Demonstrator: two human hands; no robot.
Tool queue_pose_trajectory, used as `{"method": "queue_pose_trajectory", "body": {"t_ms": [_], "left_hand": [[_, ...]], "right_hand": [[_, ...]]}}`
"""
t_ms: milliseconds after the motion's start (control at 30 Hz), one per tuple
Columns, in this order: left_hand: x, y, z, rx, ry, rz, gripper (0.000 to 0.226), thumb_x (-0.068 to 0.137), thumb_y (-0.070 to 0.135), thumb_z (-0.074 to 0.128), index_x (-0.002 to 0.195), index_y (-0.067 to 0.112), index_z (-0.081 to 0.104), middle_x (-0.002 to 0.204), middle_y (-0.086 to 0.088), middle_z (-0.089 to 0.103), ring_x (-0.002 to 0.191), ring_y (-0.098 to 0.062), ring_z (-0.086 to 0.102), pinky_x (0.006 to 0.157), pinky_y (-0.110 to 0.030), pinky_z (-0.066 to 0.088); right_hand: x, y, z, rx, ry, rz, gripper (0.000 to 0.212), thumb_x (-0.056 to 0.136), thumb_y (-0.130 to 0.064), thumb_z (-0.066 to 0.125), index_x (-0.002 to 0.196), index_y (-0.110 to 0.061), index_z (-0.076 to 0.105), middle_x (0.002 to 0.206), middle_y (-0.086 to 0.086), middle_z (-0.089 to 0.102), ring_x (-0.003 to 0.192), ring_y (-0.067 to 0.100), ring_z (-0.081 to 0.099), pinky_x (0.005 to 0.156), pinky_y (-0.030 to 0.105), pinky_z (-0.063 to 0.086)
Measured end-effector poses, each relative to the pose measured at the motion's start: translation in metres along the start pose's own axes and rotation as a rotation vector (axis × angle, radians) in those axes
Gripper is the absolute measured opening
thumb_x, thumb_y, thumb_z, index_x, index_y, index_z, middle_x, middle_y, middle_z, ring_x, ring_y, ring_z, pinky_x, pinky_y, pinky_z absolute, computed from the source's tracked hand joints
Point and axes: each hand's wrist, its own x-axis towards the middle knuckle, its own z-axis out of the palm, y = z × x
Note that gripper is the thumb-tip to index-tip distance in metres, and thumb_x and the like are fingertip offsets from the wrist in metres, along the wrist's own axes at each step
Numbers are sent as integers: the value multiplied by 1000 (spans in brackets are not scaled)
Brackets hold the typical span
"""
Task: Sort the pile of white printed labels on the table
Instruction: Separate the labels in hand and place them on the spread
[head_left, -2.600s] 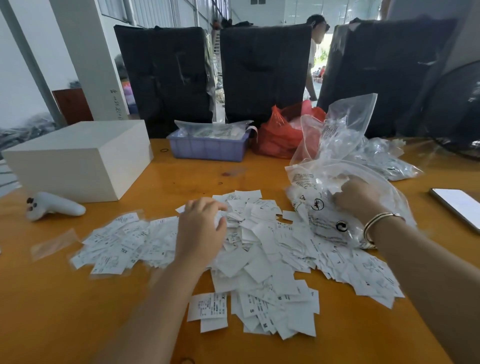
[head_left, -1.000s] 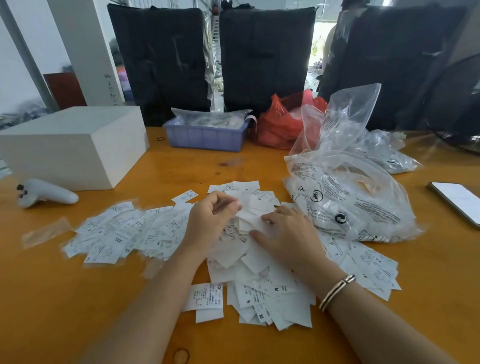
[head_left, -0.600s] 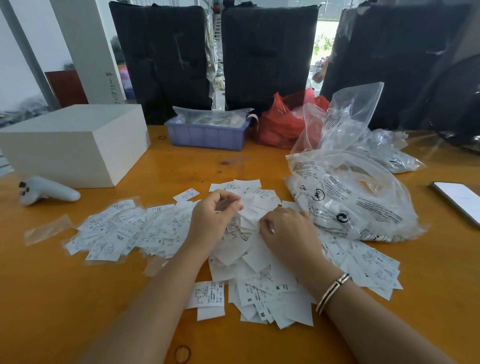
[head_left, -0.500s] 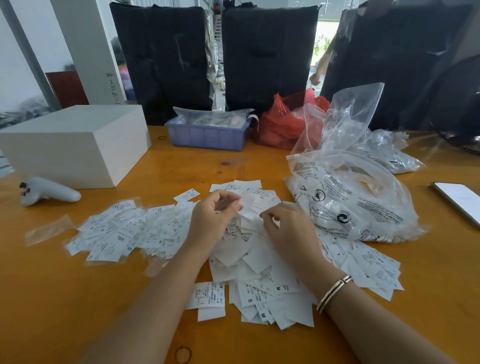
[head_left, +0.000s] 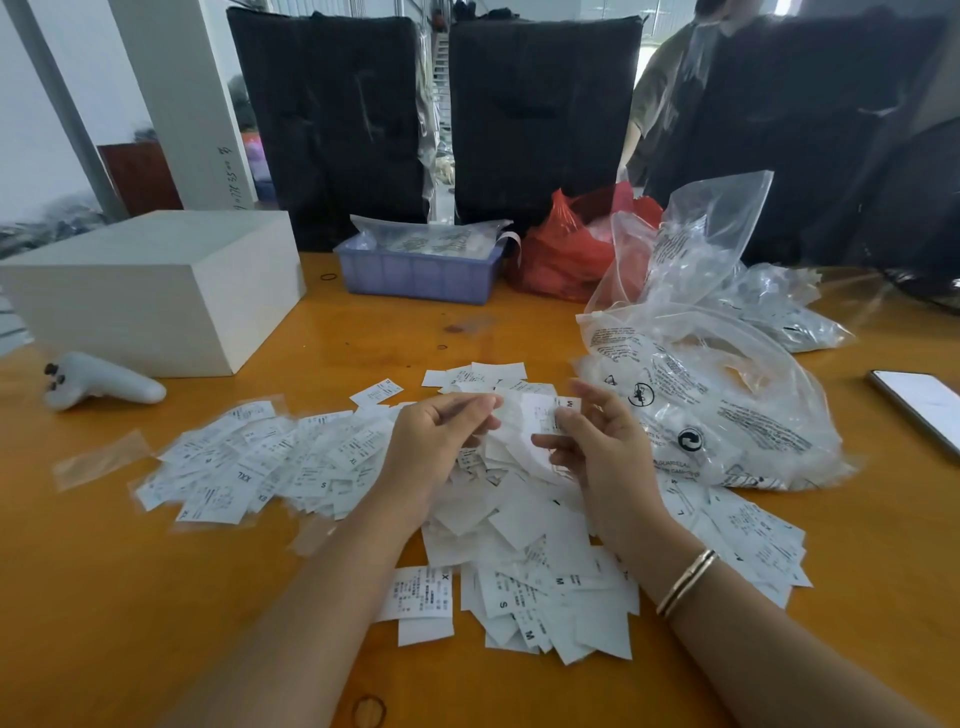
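Orange bench (head_left: 519, 332) | labels (head_left: 519, 545) piled mid-bench | your left hand (head_left: 436, 441) and right hand (head_left: 602, 447) have lifted, each grip pinching labels (head_left: 524, 415) | sorting begins.

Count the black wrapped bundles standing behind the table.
3. One black bundle stands at back left, a second at back centre, a third at back right, partly behind the clear bags. Others may be hidden.
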Motion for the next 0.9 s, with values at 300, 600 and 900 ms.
{"method": "queue_pose_trajectory", "body": {"t_ms": [300, 600, 900], "left_hand": [[-4, 4, 1, -139, -2, -88, 20, 69, 49, 64, 75, 36, 77, 79, 6, 75, 72, -2, 67, 60, -15, 53], [-1, 6, 1, -272, 10, -144, 14, 80, 20, 70, 76, 31, 78, 78, 4, 74, 72, -5, 69, 56, -16, 52], [-1, 4, 0, -254, -15, -116, 9, 81, 20, 71, 84, 27, 75, 89, 3, 76, 76, -4, 69, 56, -16, 50]], "right_hand": [[5, -2, -6, 283, -88, 94, 18, 84, 8, 56, 81, -9, 63, 76, 5, 69, 71, 16, 66, 69, 28, 57], [1, 0, -1, 265, -211, 116, 29, 80, 4, 60, 105, -9, 63, 90, 9, 73, 76, 17, 69, 61, 22, 55], [-1, 5, -2, -25, -172, -5, 34, 90, -2, 57, 107, -29, 67, 91, 6, 62, 63, 16, 64, 57, 22, 52]]}}
